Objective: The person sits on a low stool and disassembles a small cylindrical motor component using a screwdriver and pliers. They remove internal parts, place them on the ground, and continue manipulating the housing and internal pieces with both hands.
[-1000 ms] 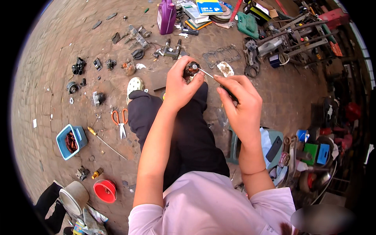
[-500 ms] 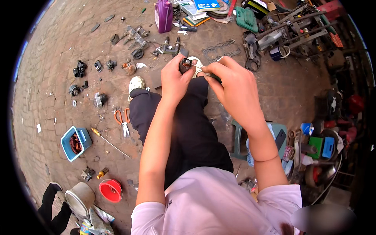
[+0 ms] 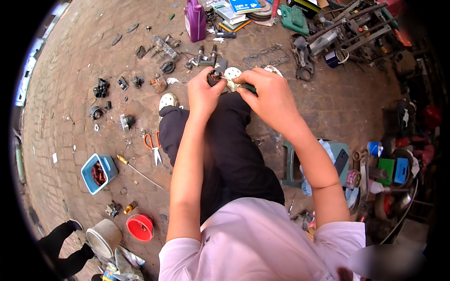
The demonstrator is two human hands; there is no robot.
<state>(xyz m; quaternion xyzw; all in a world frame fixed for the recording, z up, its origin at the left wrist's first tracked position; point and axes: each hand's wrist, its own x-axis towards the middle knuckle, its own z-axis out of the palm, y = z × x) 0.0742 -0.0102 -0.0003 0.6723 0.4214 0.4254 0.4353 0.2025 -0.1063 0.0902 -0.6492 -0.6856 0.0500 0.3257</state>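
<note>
My left hand (image 3: 203,96) is closed round a small dark cylindrical part (image 3: 215,75) with a metal top and some copper colour. My right hand (image 3: 269,98) grips the dark green handle of a screwdriver (image 3: 248,87); its thin shaft reaches to the part, though the exact contact is too small to tell. Both hands are over my dark-trousered legs (image 3: 215,140), near white clogs (image 3: 232,73).
Scattered metal parts (image 3: 101,89), orange scissors (image 3: 152,143), a blue bin (image 3: 110,168), red bucket (image 3: 139,228) and another person's legs (image 3: 61,243) are left. A purple jug (image 3: 194,21) and metal gasket (image 3: 265,57) lie ahead; a stool (image 3: 290,173) and piled tools stand right.
Both hands, still on part and screwdriver, have moved slightly left in the picture, and my right hand is higher. The surroundings have shifted as the view turned.
</note>
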